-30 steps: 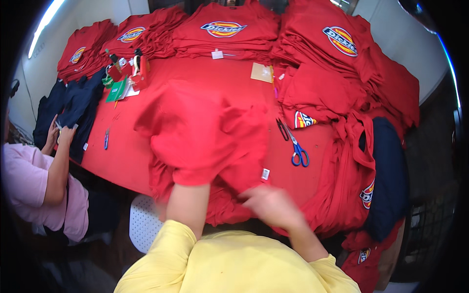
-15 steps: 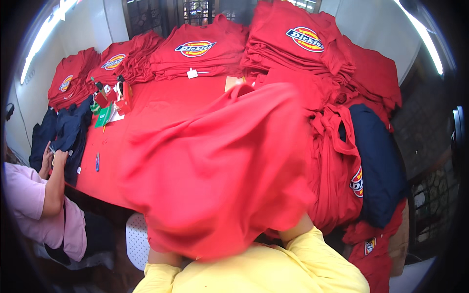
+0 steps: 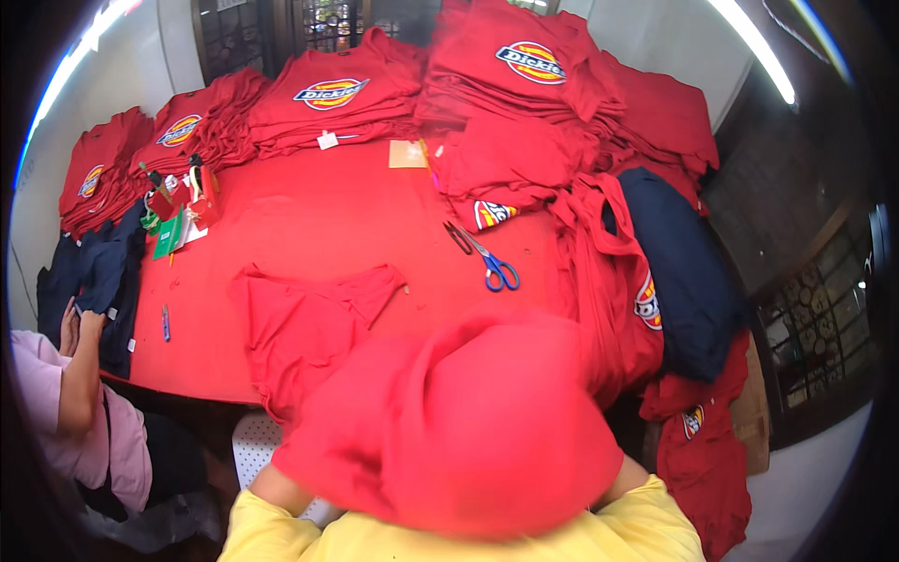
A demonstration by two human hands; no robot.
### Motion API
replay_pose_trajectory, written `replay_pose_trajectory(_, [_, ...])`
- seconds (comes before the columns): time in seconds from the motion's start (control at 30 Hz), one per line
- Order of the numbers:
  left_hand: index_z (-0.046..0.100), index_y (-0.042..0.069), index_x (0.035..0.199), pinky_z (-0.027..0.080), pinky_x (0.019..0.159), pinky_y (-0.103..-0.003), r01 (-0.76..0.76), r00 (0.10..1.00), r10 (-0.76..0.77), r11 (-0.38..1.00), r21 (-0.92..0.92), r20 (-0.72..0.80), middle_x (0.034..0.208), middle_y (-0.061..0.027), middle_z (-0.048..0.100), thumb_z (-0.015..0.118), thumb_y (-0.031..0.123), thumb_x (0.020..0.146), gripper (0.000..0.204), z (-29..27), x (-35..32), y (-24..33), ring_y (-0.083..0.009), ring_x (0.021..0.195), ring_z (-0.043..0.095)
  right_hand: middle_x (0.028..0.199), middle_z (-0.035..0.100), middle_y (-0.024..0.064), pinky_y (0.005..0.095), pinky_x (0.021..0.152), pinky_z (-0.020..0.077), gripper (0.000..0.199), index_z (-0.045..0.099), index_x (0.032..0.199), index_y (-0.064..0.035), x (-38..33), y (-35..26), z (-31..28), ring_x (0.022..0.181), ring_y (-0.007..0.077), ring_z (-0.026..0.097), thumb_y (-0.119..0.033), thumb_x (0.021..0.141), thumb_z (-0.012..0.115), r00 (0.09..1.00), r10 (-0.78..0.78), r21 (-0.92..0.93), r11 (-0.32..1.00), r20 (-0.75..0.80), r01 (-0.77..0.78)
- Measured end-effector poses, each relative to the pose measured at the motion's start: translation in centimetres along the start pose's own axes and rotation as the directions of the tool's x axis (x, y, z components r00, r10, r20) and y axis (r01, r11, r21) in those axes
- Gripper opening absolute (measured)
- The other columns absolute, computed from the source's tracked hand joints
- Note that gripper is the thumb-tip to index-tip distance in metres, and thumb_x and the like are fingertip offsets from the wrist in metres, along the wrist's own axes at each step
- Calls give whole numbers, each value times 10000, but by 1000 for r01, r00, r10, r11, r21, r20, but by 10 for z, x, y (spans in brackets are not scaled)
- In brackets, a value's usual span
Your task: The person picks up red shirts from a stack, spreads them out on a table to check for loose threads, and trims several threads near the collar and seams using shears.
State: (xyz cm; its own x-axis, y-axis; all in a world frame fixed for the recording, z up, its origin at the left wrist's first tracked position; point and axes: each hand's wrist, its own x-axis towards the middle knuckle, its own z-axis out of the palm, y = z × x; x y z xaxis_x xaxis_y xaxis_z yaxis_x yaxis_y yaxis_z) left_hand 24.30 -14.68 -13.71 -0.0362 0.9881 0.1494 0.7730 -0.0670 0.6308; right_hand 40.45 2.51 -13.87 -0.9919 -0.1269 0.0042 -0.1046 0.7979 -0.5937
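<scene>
Red cotton shirt [image 3: 459,421] is bunched up close in front of the chest, draped right over both hands, so neither hand is seen and their grip can't be told. Yellow sleeves [image 3: 281,525] are tucked under it. Beyond it, red table [image 3: 309,215] is left bare up to blue-handled scissors [image 3: 492,262].

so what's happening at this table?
A person in yellow sleeves holds a bunched red shirt up close to the body; it hides both hands. Another red garment lies spread on the red table, blue-handled scissors beside it. Stacks of folded red shirts line the far edge. At left, a co-worker's hand handles navy garments.
</scene>
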Motion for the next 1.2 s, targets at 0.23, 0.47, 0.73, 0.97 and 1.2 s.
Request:
replay_pose_trajectory(0.23, [586,72,1224,416,995,-385,39,977,-3,986,-161,214,1245,-154,609,446,500,972,516,25,10,-8,-314,1161,562,1151,633,82,361,863,482,329,577,1185,-16,-83,65,67,1046,205,609,-249,955,547,830,119,623,605,546,-496])
replay_pose_trajectory(0.47, [295,-26,1456,301,1102,-330,45,956,235,482,-875,178,1478,-109,367,651,125,902,676,56,22,17,-181,1344,351,1276,569,64,341,973,444,567,516,1318,-39,-98,40,111,1173,203,537,-119,814,763,891,453,998,-33,-30,50])
replay_pose_trajectory(0.73, [606,-42,1174,522,801,-290,252,915,-391,354,-901,102,1036,-63,676,660,175,906,350,-4,5,33,-91,913,628,1443,380,160,403,1030,428,618,294,1467,-67,-108,-9,8,1239,260,493,-165,919,563,452,354,273,933,-819,-235])
replay_pose_trajectory(0.97, [584,16,1238,481,915,-342,-22,989,107,790,-612,103,1096,-161,649,674,250,899,421,-6,-39,11,-302,1039,628,1322,490,178,398,974,450,515,434,1352,-35,-137,78,-30,1159,277,549,-194,893,605,623,609,465,788,-492,-403])
replay_pose_trajectory(1.2, [581,45,1234,409,989,-447,750,362,-508,656,-79,-782,1283,-205,518,643,315,883,447,15,-96,-189,-393,1173,490,1184,588,208,414,932,478,488,537,1249,1,-141,190,-245,1077,298,601,-251,852,670,283,475,331,839,-833,-432])
